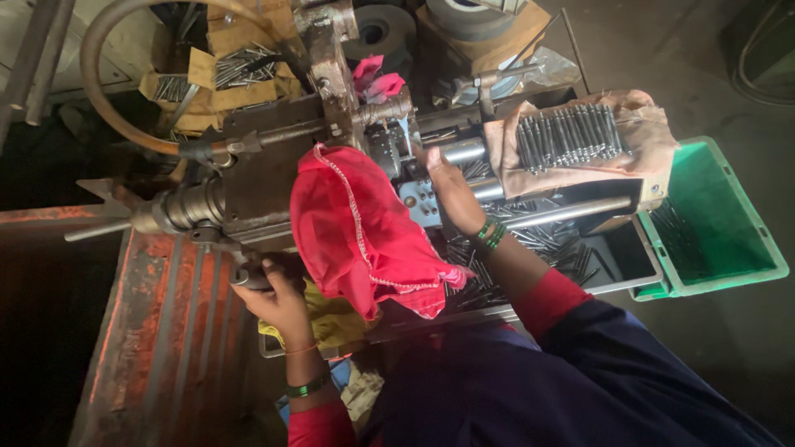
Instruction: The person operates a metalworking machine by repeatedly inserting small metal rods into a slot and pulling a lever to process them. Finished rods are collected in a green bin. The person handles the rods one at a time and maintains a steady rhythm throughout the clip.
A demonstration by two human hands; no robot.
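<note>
We look down on a small metalworking machine [273,178] standing on a rusty red bench [166,331]. Our left hand [277,302], at about 7 o'clock from the machine's middle, has its fingers curled tight around a dark lever handle [248,277] that juts from the machine's lower edge. Our right hand [451,190], at about 3 o'clock from the machine's middle, reaches in against the steel parts beside the grey slide block [421,201]; its fingers lie close together, though we cannot tell whether the tips pinch anything. A red cloth [356,232] is draped over the machine between our two hands and hangs toward us. At 2 o'clock a row of thin steel pins [570,132] lies on a beige cloth [654,136], and more loose pins [530,248] fill the grey tray [629,257] under our right forearm. A green plastic crate [720,223] sits at 3 o'clock, just beside the tray. A large curved hand wheel [95,74] arcs at 10 o'clock
</note>
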